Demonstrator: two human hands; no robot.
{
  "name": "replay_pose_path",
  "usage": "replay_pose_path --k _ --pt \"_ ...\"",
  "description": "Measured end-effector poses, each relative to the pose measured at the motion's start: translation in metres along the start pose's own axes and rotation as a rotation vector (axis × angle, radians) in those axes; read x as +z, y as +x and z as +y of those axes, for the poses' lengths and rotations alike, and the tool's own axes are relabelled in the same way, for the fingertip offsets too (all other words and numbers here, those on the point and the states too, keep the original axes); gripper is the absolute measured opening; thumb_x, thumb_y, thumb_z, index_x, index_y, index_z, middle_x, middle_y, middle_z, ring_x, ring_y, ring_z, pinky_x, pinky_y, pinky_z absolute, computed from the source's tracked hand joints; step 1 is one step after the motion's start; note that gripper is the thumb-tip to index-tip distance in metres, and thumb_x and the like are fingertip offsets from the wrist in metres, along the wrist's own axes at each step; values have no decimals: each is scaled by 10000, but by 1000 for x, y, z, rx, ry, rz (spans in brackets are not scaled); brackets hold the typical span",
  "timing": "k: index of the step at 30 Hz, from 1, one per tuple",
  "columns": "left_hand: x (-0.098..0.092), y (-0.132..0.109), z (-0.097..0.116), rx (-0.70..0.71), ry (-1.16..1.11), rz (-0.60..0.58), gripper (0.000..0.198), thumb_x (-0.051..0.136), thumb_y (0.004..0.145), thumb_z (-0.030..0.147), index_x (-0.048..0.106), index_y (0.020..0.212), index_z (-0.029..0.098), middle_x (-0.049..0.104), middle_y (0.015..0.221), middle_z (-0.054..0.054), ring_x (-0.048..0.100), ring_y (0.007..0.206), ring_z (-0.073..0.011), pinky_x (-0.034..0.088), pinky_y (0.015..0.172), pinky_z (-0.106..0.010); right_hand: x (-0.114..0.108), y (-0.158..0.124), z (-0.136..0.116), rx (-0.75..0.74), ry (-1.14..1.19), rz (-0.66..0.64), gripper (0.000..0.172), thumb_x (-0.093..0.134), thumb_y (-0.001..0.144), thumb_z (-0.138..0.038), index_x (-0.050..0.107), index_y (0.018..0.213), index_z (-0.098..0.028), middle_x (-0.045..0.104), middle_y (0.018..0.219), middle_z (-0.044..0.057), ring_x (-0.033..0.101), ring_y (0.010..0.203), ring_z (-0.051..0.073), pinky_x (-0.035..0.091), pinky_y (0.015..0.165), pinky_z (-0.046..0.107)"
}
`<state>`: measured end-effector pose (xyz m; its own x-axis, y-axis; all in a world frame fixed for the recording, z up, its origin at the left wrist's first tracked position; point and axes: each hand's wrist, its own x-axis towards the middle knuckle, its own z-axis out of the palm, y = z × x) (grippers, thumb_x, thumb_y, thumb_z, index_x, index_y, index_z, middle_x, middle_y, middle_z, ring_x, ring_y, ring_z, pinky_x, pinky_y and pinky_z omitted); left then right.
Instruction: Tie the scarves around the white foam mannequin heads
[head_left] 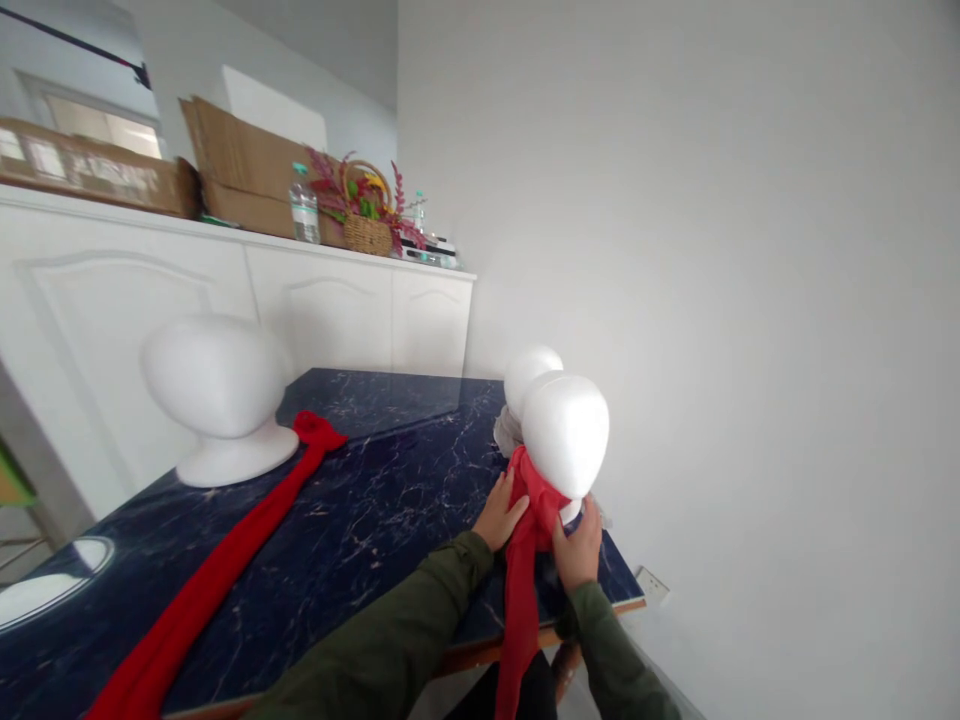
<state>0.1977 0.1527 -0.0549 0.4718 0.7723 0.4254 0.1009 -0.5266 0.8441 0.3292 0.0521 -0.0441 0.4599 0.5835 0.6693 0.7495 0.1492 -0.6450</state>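
A white mannequin head [566,430] stands near the table's right corner, with a light red scarf [532,510] wrapped around its neck. One long tail of this scarf hangs down over the table's front edge. My left hand [497,517] holds the scarf at the left side of the neck, thumb lying across the cloth. At the right side, my right hand [579,548] pinches the scarf's lower edge just under the chin, fingers partly hidden behind the neck. Behind it is a second white head [531,372] with grey cloth [508,432] at its neck.
A larger-looking white mannequin head [217,375] stands at the left of the dark blue marbled table [390,490]. A deeper red scarf [232,550] stretches beside it. A white cabinet [330,300] behind carries cardboard boxes [247,180], a bottle [304,205] and a flower basket [367,235].
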Motion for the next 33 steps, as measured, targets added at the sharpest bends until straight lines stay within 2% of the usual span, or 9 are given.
replay_pose_path --k 3,8,10,14,18,21,24,27,33 --pt "-8 -8 -6 -62 -10 15 579 362 844 472 315 1351 195 276 1436 -92 140 1347 -264 83 1099 -466 -6 -36 -22 -136 -73 8 295 492 790 -278 523 1039 -123 511 1088 176 438 1086 283 338 942 490" --pt "-11 -10 0 -57 -25 36 559 323 856 476 384 1302 144 365 1384 -108 270 1303 -228 142 1104 -401 -14 -63 -62 -402 37 -704 301 531 761 -220 585 1057 -228 601 1058 71 510 1055 229 374 950 401" --pt "-9 -11 6 -80 -13 60 545 304 864 453 394 1287 121 391 1362 -125 308 1282 -228 178 1095 -402 -20 -59 -65 -368 33 -895 315 539 754 -226 606 1061 -234 620 1062 66 532 1046 230 374 956 397" --pt "-19 -25 22 -183 58 144 522 310 860 422 424 1252 95 442 1300 -177 409 1203 -257 291 1036 -433 -42 -39 -35 -127 -91 -898 375 486 792 -298 582 1137 -186 603 1123 114 557 1043 237 405 934 376" --pt "-70 -70 47 -157 195 232 435 377 848 420 487 1194 179 490 1261 -111 448 1161 -234 320 1015 -409 -57 -21 -1 -44 -165 -808 355 485 786 -366 618 1082 -221 624 1089 99 576 1015 250 421 912 381" --pt "-136 -117 59 -123 708 372 404 393 847 397 503 1166 176 484 1263 -111 399 1204 -235 267 1043 -398 -49 -28 -10 -24 -125 -726 324 487 785 -398 645 1007 -222 644 1031 99 587 979 256 430 892 386" --pt "-206 -159 56 -522 1148 461 539 429 811 400 434 1212 39 460 1235 -233 413 1168 -335 328 947 -461 -25 -51 -46 -9 45 -804 292 479 797 -387 640 974 -221 653 974 80 602 916 229 455 832 344" --pt "-253 -189 50 -899 1300 305 473 413 800 428 541 1022 30 541 1045 -258 505 1000 -409 388 771 -495 6 -75 -87 -33 225 -937 222 484 796 -334 648 887 -217 654 858 50 602 796 193 459 732 299" --pt "-246 -208 58 -730 1081 264 313 264 879 279 529 948 129 608 912 -149 592 865 -269 411 755 -369 61 -94 -139 208 509 -1014 265 533 771 -403 652 790 -167 641 740 48 587 703 166 438 657 279"
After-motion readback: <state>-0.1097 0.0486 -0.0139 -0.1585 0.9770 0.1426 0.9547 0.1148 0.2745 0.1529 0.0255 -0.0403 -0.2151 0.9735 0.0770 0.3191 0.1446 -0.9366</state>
